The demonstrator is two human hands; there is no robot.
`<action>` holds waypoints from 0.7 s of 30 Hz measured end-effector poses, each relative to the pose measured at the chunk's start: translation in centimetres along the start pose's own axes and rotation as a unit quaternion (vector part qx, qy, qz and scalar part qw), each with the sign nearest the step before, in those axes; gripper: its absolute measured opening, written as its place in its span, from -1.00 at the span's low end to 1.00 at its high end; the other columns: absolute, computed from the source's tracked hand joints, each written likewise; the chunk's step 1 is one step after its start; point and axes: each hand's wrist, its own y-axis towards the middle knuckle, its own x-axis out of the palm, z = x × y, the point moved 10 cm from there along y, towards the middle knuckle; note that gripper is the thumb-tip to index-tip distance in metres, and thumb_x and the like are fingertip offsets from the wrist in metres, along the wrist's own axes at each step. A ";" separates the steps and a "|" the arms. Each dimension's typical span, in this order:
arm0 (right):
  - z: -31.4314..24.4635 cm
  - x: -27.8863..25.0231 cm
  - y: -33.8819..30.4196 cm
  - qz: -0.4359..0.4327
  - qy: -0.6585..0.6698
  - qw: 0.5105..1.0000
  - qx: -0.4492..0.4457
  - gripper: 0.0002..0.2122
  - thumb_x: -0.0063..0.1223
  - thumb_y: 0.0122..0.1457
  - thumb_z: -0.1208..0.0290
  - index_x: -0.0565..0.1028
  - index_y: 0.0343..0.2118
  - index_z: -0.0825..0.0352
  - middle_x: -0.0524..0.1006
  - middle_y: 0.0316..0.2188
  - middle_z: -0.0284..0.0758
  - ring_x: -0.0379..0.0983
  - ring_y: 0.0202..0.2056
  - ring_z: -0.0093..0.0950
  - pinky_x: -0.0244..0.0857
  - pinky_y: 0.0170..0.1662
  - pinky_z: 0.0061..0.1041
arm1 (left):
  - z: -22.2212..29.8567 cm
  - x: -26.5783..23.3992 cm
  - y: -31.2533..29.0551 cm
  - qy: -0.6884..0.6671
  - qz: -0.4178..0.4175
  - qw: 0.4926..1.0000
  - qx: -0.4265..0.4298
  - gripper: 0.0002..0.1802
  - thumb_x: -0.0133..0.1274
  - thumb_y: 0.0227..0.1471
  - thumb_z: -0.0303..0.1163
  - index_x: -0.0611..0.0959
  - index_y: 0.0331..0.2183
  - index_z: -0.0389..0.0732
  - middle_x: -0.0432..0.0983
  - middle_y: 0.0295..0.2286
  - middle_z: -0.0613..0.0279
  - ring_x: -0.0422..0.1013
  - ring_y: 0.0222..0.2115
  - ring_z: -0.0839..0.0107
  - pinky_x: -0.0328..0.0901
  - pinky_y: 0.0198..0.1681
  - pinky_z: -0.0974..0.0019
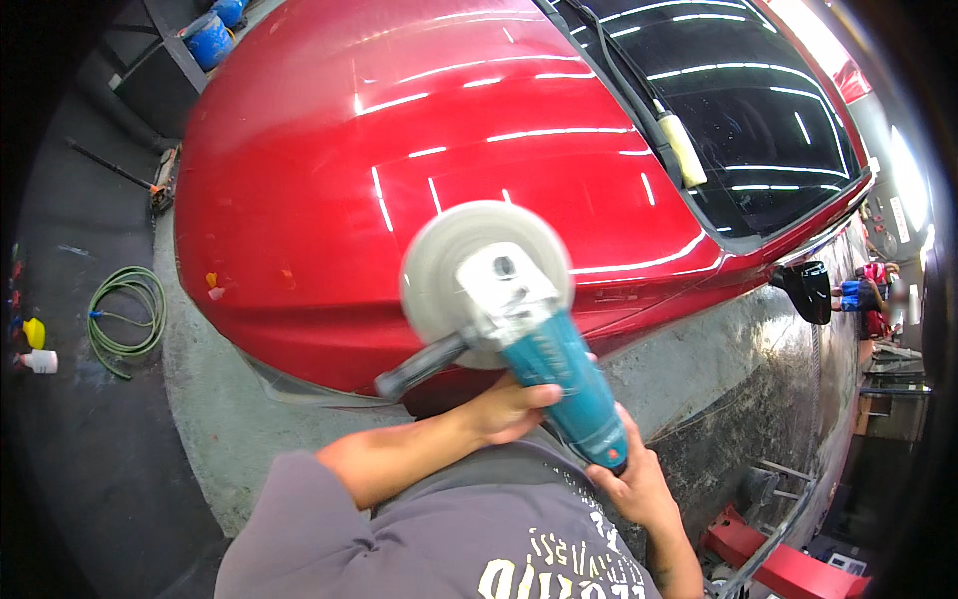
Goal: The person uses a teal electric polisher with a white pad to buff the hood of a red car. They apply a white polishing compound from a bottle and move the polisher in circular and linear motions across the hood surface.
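Both my hands hold a teal angle polisher above the front corner of a red car's hood. My left hand wraps the middle of its body, just behind the silver head. Round the back end close the fingers of my right hand. A pale round pad sits on the head and looks smeared, as if spinning. The black side handle sticks out to the left, with no hand on it. Whether the pad touches the paint I cannot tell.
A pale yellow bottle lies at the windshield's base, by the wiper. The black side mirror juts out at right. On the left are a coiled green hose and blue drums. A red bumper lies lower right; people stand far off.
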 end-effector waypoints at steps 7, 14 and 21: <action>-15.5 9.5 8.1 -0.153 -0.080 0.973 -0.154 -0.06 0.27 0.35 0.13 -0.14 0.56 0.34 0.63 -0.05 0.28 0.60 -0.05 0.28 0.50 0.03 0.12 | 14.6 -7.0 -10.5 0.030 0.085 0.959 0.269 0.02 0.39 0.04 0.25 0.37 0.33 -0.07 0.50 0.16 0.13 0.36 0.31 -0.01 0.26 0.40 -0.31; -21.7 11.2 11.7 -0.220 -0.047 0.921 -0.318 -0.02 0.24 0.30 0.33 -0.24 0.57 0.40 0.53 0.09 0.31 0.54 0.07 0.26 0.42 0.16 0.08 | 22.8 -10.0 -12.4 -0.028 0.069 0.932 0.355 -0.05 0.27 0.10 0.34 0.45 0.28 -0.10 0.55 0.17 0.10 0.39 0.31 0.09 0.21 0.40 -0.47; -14.9 6.0 9.4 -0.129 0.043 0.964 -0.230 0.02 0.32 0.32 0.30 -0.24 0.60 0.31 0.34 0.39 0.22 0.35 0.37 0.13 0.27 0.39 -0.07 | 17.7 -5.4 -4.2 -0.031 0.060 0.974 0.216 -0.10 0.41 0.07 0.13 0.46 0.26 -0.14 0.54 0.16 0.06 0.46 0.24 0.04 0.36 0.32 -0.39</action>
